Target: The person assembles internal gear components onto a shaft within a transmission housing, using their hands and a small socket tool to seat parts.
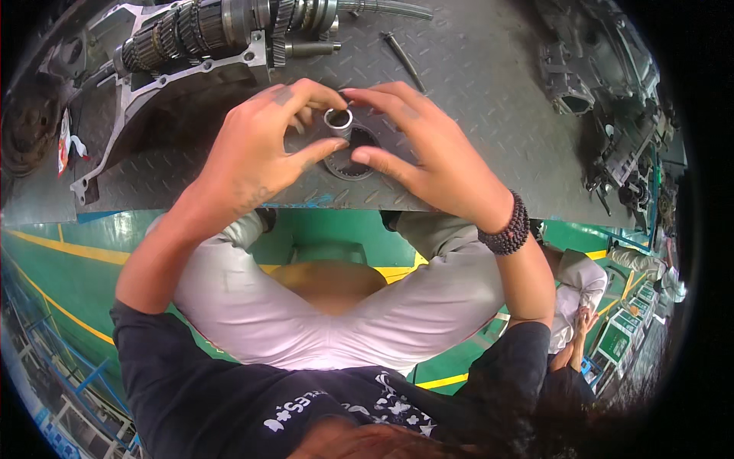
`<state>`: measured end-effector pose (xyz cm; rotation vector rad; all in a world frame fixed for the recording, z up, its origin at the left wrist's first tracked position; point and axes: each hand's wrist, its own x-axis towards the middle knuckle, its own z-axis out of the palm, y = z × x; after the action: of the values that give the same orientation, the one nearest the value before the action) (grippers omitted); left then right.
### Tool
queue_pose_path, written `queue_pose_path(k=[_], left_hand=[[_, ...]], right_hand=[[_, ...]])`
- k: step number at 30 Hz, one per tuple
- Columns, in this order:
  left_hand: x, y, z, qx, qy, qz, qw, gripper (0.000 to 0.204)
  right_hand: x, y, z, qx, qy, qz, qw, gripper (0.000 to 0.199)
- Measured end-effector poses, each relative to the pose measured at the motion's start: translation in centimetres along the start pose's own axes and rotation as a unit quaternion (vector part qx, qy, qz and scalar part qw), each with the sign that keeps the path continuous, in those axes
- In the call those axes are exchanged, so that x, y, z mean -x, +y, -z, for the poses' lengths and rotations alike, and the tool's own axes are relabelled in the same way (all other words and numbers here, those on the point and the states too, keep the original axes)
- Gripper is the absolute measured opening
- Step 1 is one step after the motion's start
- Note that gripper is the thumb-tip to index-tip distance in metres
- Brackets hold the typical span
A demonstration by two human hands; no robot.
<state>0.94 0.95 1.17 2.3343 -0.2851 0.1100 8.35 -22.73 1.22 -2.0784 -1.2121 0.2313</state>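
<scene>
Our right hand (436, 149) was spread beside a metal tube (340, 129) near a ring (349, 175); whether our left hand (264, 141) pinched it, we couldn't tell. It seemed stiff, slick, best held by its sides.

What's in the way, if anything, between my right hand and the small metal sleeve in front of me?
Nothing visible does: the space between your right hand and the metal sleeve looks open. Your left hand is on the sleeve's other side, and the dark ring appears to lie underneath, not in between.
</scene>
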Motion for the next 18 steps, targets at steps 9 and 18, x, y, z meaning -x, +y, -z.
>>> queue_pose_path(k=[9,18], left_hand=[[-0.2,0.3,-1.2,-0.074,0.09,-0.165,0.979,0.061],[1.1,-0.7,-0.5,-0.055,-0.063,-0.009,0.996,0.084]], right_hand=[[-0.1,0.8,-1.7,-0.191,0.083,-0.021,0.978,0.036],[0.0,1.0,-0.3,0.019,0.013,0.006,1.0,0.029]])
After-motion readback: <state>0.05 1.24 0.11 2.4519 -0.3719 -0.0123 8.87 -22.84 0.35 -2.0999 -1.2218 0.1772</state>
